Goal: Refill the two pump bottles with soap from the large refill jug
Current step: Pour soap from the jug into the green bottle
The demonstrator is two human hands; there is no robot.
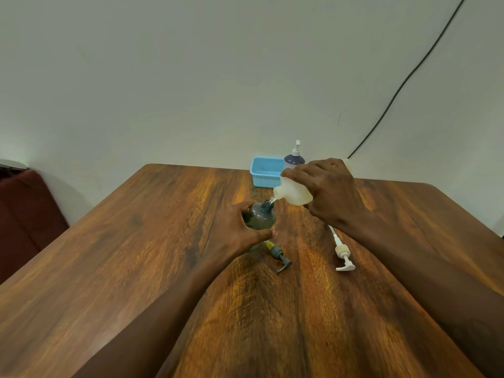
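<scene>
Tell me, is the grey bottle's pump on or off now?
Off. The grey bottle has an open neck under the tipped jug, and a grey pump lies on the table beside it.

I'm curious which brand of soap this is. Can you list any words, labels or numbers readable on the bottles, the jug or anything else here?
None can be read.
Refill jug, tilted in the right hand: plain pale plastic, no label showing.
Grey bottle, held by the left hand: no print visible.
Purple bottle by the blue basket: no legible text.
</scene>
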